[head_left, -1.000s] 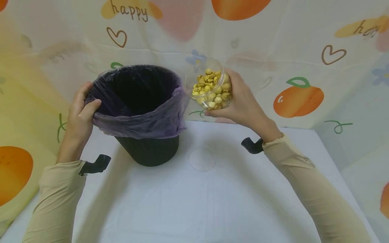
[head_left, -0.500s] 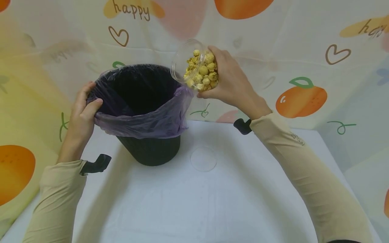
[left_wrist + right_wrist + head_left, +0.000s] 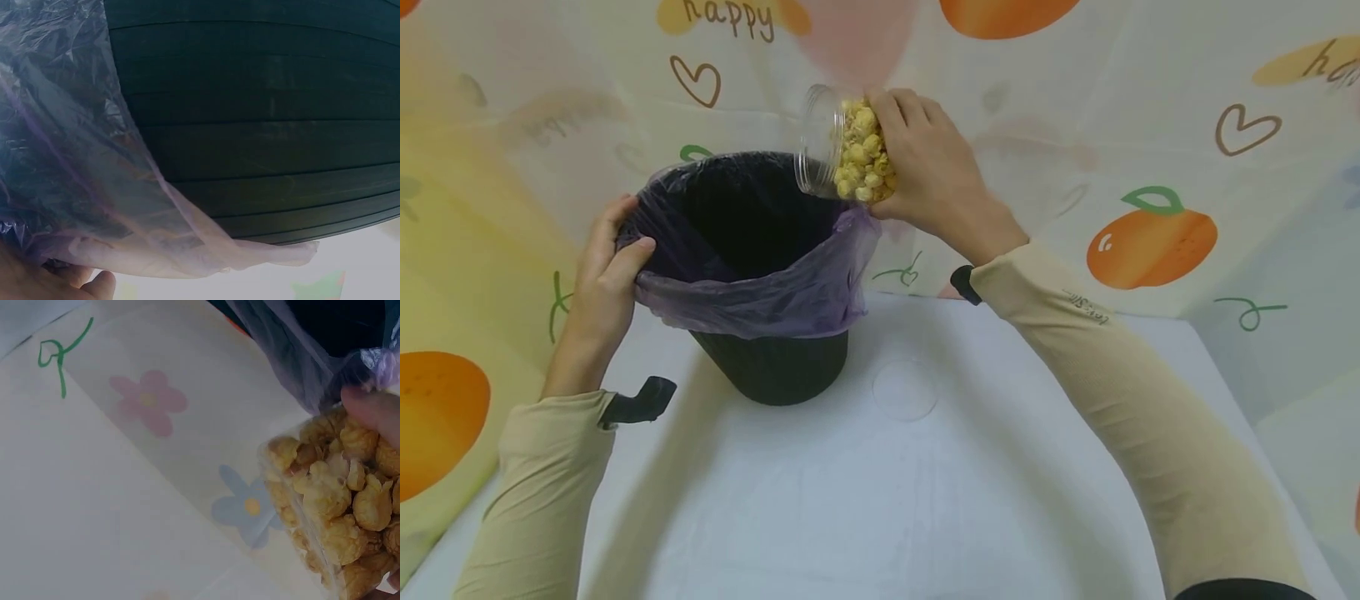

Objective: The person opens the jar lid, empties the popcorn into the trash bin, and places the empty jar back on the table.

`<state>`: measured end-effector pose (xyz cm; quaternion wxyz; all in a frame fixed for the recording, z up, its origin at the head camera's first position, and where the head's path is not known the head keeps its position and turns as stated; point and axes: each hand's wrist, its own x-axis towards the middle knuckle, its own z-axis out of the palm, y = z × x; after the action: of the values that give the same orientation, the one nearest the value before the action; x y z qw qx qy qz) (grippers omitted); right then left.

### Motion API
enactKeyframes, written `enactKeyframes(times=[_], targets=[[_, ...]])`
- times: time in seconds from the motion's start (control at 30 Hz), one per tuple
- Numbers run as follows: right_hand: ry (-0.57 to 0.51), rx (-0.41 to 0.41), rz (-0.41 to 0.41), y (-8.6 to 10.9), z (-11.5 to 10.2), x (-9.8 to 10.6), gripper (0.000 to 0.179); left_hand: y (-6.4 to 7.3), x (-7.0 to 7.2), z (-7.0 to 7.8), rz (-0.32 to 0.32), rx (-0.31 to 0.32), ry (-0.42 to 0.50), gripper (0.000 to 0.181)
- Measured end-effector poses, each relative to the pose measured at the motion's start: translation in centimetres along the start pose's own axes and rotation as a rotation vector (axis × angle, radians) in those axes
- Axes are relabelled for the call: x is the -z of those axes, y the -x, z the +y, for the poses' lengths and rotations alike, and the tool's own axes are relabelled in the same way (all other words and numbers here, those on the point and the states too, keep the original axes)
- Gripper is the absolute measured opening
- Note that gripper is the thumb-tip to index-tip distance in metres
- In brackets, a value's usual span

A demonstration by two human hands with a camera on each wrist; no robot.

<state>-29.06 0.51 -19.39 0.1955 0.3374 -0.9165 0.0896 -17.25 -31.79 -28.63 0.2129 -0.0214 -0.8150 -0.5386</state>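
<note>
A dark ribbed trash bin (image 3: 782, 367) stands at the back left of the table, lined with a purple plastic bag (image 3: 752, 304) folded over its rim. My left hand (image 3: 598, 296) grips the bin's left rim through the bag, thumb on the inside. In my right hand (image 3: 932, 171) is a clear plastic jar (image 3: 817, 142), tipped on its side with its mouth pointing left over the bin's right rim. Yellow popcorn (image 3: 861, 158) fills the jar's bottom half, and the right wrist view shows the popcorn (image 3: 337, 506) close up through the jar's base.
A white cloth covers the table (image 3: 850, 500). On it lies a faint clear round disc (image 3: 905, 389), right of the bin. Behind hangs a curtain (image 3: 1037, 108) printed with oranges, hearts and words.
My right hand has moved left and up with the jar, turning its mouth from facing me to facing left over the bin. My left hand keeps its grip on the rim.
</note>
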Motion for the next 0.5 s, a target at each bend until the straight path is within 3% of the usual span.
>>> enactKeyframes(times=[0.3,0.5], targets=[[0.135,0.103,0.029,-1.3,-1.2,-0.2,0.103,0.1,0.0,0.2,-0.006,0.010,-0.014,0.057],[0.211,0.192,0.072,-2.1,-1.7,-0.4,0.088,0.0,-0.1,0.1,-0.004,0.018,-0.011,0.058]])
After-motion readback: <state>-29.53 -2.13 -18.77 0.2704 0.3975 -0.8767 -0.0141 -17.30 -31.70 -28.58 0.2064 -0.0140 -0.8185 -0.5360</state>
